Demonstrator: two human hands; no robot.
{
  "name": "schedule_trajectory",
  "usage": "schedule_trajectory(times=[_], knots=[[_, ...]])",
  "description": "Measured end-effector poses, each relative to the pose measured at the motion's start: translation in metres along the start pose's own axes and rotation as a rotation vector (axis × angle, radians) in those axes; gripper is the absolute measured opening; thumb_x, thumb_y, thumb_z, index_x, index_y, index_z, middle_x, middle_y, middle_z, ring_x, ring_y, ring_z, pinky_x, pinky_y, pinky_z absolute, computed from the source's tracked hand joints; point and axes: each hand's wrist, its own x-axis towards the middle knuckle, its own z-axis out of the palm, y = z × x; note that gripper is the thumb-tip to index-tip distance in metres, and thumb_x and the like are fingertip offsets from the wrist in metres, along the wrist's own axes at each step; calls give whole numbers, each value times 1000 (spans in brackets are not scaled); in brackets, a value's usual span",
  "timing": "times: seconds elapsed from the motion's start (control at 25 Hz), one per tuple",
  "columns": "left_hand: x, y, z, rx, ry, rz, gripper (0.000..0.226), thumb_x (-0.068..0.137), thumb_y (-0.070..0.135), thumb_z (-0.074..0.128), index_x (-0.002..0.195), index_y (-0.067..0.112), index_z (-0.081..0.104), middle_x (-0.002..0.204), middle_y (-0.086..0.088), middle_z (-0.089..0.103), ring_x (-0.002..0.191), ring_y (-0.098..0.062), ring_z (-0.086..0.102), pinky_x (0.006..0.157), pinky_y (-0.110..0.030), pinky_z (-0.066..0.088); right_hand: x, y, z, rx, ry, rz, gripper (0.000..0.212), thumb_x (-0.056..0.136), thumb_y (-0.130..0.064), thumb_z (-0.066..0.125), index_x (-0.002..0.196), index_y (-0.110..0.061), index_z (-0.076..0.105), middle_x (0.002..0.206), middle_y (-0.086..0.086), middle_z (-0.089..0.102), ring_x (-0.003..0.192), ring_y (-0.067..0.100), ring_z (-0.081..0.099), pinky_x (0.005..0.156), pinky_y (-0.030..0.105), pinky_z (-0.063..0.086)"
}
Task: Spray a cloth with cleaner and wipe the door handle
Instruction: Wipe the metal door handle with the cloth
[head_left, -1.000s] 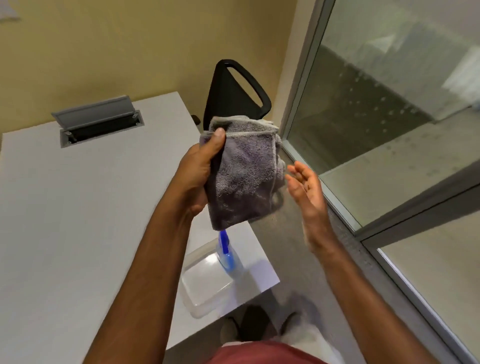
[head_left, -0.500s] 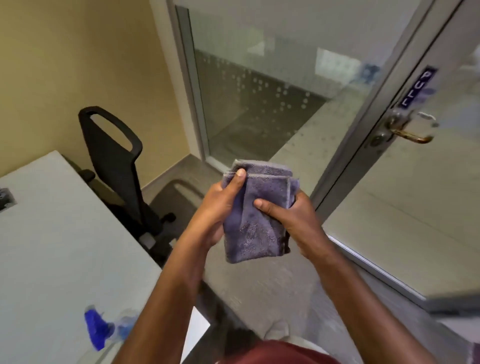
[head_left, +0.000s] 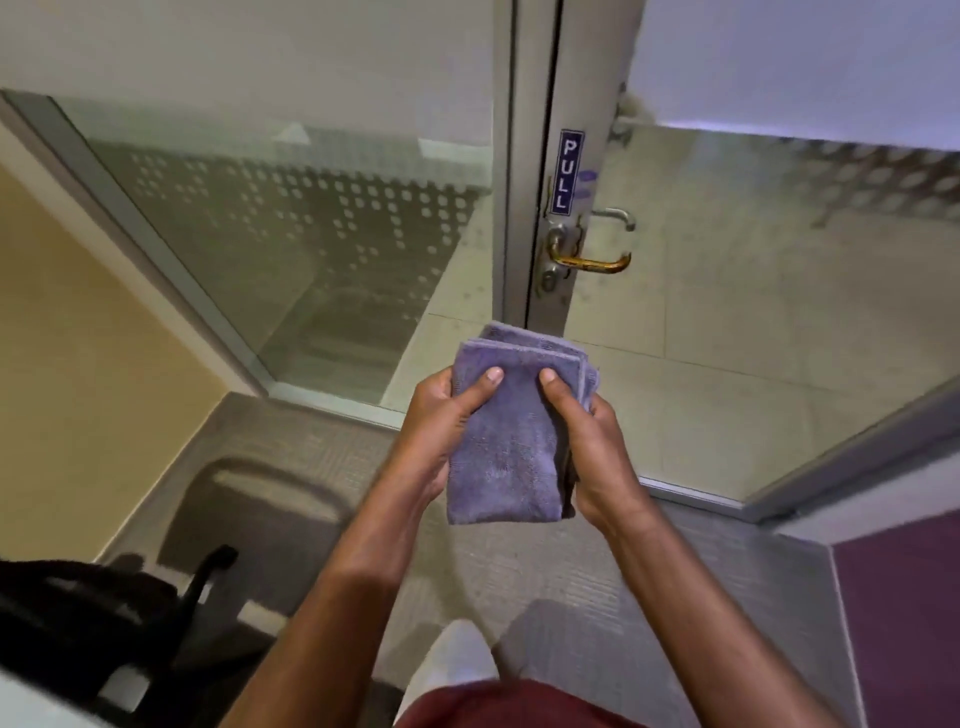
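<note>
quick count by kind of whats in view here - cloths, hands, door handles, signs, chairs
cloths: 1, the folded purple cloth
hands: 2, the left hand and the right hand, both gripping the cloth
door handles: 1, the brass-toned door handle on this side; a second lever shows through the glass
signs: 1, the PULL sign
chairs: 1, the black chair, partly in view
total: 6

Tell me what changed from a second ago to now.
The right hand, open and off the folded purple microfibre cloth a second ago, has taken hold of its right edge. The view swung from the white desk and spray bottle, now out of sight, to the brass lever door handle under the blue PULL sticker. The left hand kept its grip on the cloth; the handle is untouched.
</note>
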Motion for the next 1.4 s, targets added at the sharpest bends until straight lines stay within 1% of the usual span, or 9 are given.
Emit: schedule_trajectory(times=[0.2,0.36,0.52,0.76,0.88,1.0,1.2,1.32,1.4], knots=[[74,-2,37,36,-66,-54,49,84,43,79,115,5,73,117,-23,74,113,-40,70,108,-63,49,45,-24,-26,134,36,49,35,102,-28,61,128,-5,67,119,18,76,108,30,74,80,33,63],[138,10,51,75,-120,-102,53,86,52,75,111,6,75,112,-21,76,108,-41,72,105,-63,52,92,-35,-34,170,26,29,38,102,-26,59,134,-6,64,128,19,72,120,34,68,98,42,58],[196,35,58,90,-178,-108,43,98,44,68,112,4,74,111,-19,77,108,-37,73,100,-51,55,137,-39,-39,210,-60,29,44,94,-26,69,132,-3,65,132,23,68,123,38,65,108,49,50],[238,51,71,-23,-320,-227,39,101,37,63,124,6,71,121,-18,75,115,-35,71,103,-46,55,174,-33,-26,506,-110,33,72,63,-40,96,123,-6,74,124,21,72,113,31,71,95,43,59],[249,52,87,-69,-292,-208,32,103,34,62,120,10,74,120,-16,75,116,-33,71,104,-45,54,181,-36,-13,651,-140,38,74,71,-44,90,129,-3,70,130,23,69,119,31,69,99,44,57],[251,54,103,-122,-197,-202,32,103,34,61,119,9,74,114,-13,78,110,-27,74,92,-36,57,183,-38,-7,715,-181,65,76,65,-41,95,123,1,72,125,24,71,115,32,71,104,44,55],[255,60,114,-60,-148,-206,32,106,38,58,116,12,75,107,-8,80,102,-24,76,84,-34,60,190,-42,-9,580,-126,51,82,72,-14,87,143,5,52,134,30,63,118,41,66,101,51,54],[262,68,113,23,-145,-177,37,108,43,50,109,16,76,102,-3,80,99,-19,76,86,-31,59,195,-52,-10,425,40,11,58,82,-13,68,137,1,58,113,20,74,101,32,74,83,40,61],[269,75,105,242,-86,33,35,111,40,43,105,26,75,103,10,77,98,-8,71,80,-24,53,196,-62,-10,149,162,-75,41,81,-18,65,121,-9,65,98,12,76,92,28,74,75,38,61]])
